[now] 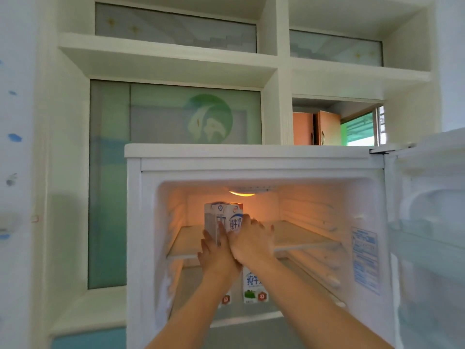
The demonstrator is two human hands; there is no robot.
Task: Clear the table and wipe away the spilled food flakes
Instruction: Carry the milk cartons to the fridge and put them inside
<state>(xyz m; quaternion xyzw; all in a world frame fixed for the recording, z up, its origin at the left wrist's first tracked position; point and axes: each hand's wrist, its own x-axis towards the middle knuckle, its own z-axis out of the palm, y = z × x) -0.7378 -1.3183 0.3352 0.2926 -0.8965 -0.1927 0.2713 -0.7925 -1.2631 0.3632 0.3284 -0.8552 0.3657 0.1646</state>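
A white and blue milk carton point(234, 216) stands upright on the upper glass shelf point(302, 239) of an open fridge point(251, 153), under the lit lamp. My left hand point(216, 255) lies flat against the carton's front left face with its fingers straight. Beside it, my right hand point(251, 244) touches the carton's right side with its fingers spread. The two hands overlap in front of the carton and hide its lower part. No table, flakes or cloth are in view.
Below the shelf stands a second milk carton point(254, 285), and another point(226, 299) is mostly hidden behind my left arm. The fridge door point(427, 235) hangs open to the right. White wall shelves point(171, 54) rise above and behind the fridge.
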